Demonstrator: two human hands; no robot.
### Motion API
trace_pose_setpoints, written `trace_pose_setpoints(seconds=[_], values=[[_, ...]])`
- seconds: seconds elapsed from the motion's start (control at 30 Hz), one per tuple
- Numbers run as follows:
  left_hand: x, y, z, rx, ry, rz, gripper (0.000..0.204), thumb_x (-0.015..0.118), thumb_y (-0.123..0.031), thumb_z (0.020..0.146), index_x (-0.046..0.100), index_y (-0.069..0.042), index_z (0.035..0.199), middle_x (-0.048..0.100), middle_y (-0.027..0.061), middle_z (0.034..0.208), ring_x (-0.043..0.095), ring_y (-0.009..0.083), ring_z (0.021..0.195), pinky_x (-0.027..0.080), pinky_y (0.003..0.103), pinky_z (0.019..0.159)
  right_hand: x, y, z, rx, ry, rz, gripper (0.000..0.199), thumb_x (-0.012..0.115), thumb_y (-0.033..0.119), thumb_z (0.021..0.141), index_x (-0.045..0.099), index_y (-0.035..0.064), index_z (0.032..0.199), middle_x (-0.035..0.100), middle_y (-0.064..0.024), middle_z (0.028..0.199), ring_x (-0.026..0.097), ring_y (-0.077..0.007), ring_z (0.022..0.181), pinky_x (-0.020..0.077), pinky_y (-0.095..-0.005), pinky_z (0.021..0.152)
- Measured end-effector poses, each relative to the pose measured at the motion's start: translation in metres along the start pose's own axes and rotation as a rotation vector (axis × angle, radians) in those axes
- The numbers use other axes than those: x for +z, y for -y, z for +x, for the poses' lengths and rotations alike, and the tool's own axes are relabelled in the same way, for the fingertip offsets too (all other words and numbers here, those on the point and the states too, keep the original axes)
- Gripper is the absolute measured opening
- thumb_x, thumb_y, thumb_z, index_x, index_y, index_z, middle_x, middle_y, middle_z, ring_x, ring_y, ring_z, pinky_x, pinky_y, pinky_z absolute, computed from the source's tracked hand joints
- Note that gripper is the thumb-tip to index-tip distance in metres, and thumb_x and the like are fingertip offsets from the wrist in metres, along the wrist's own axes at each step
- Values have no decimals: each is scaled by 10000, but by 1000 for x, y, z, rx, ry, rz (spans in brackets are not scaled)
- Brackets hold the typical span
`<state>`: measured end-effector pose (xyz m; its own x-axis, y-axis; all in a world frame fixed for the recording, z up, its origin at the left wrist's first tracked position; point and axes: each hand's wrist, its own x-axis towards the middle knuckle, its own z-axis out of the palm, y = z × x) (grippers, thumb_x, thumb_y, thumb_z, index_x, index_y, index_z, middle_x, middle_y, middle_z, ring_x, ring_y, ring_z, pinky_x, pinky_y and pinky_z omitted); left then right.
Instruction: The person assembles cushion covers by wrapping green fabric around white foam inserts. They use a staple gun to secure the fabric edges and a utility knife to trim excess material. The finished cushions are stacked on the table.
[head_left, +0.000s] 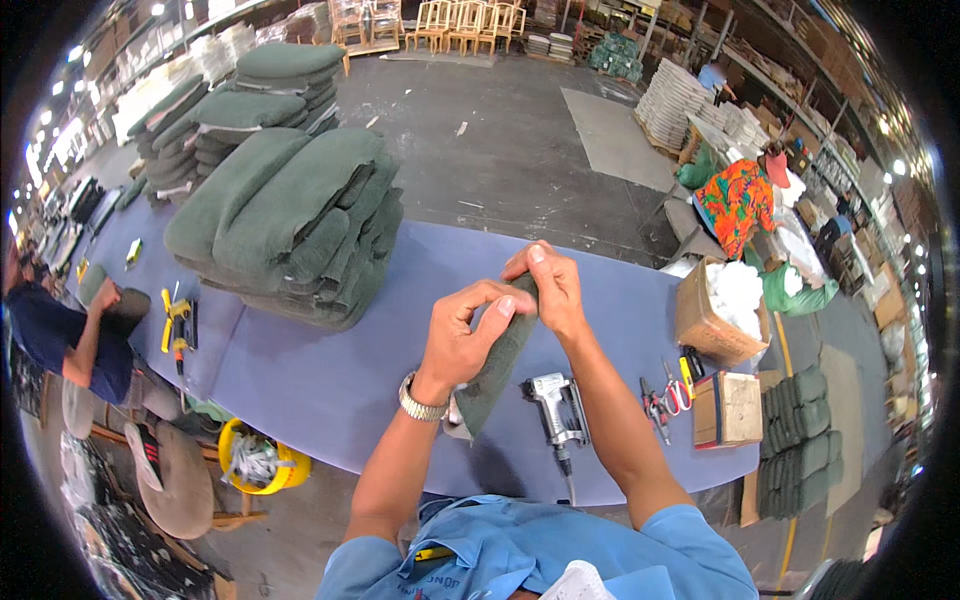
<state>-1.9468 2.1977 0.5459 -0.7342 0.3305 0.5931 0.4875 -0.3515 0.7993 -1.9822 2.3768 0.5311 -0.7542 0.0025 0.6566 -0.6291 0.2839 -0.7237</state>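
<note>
Green fabric piece (497,368) held by both hands above the work surface (625,315)

The left hand (468,328) has its fingers curled and its thumb and forefinger closed on the upper part of the piece. The right hand (549,290) pinches the top end, beside the left. The piece slants down from the fingers toward the left wrist, which bears a metal watch (421,398). Whether its lower end touches the surface cannot be determined.

A pneumatic gun (556,408) lies just right of the piece. Farther right are pliers (655,408), red-handled scissors (677,393), a small carton (728,410) and an open box (715,333) of white filling. A large stack of green padded covers (285,215) stands to the left. Beyond the left end of that span, a co-worker (65,335) in dark clothing is seen near a yellow tool (177,320).
</note>
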Motion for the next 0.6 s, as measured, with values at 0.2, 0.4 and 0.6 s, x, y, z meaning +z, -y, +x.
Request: trace_pose_setpoints(seconds=[0.2,0.4,0.6], values=[[28,14,-46,13,-99,320,489,663,-308,995,606,-20,1386,604,212,1423,586,358,1319,458,436,1090,-27,-20,0,103,-56,99,620,378,335,1105,706,-36,732,711,-156,811,650,-245,842,500,-391,839],[45,22,-63,102,-155,583,789,805,-395,869,506,33,1461,572,233,1452,549,390,1354,443,476,1109,-33,-22,2,78,-56,134,610,364,301,1095,702,-48,727,709,-176,783,655,-263,838,506,-403,858],[49,25,-50,160,-207,790,815,846,-339,846,485,30,1477,567,247,1448,589,394,1289,478,446,1069,-31,-37,16,122,-81,148,587,381,293,1078,699,-49,723,716,-171,786,651,-250,787,510,-395,822]])
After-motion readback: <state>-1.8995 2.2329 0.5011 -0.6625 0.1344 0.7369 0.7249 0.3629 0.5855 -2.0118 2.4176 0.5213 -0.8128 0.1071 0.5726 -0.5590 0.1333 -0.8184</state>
